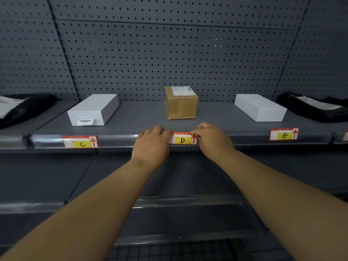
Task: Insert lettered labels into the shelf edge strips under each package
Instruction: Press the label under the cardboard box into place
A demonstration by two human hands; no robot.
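Observation:
A red, white and yellow label marked D (182,140) sits at the clear edge strip (120,141) of the grey shelf, right below a brown cardboard box (181,105). My left hand (152,146) pinches the label's left end and my right hand (211,141) pinches its right end. Label C (81,142) is in the strip under a white box (94,110) at the left. Label E (284,134) is in the strip under another white box (260,108) at the right.
Black plastic mailer bags lie at the far left (22,108) and far right (312,108) of the shelf. A pegboard wall (169,53) backs the shelf. Lower grey shelves (188,202) with bare edge strips run beneath my forearms.

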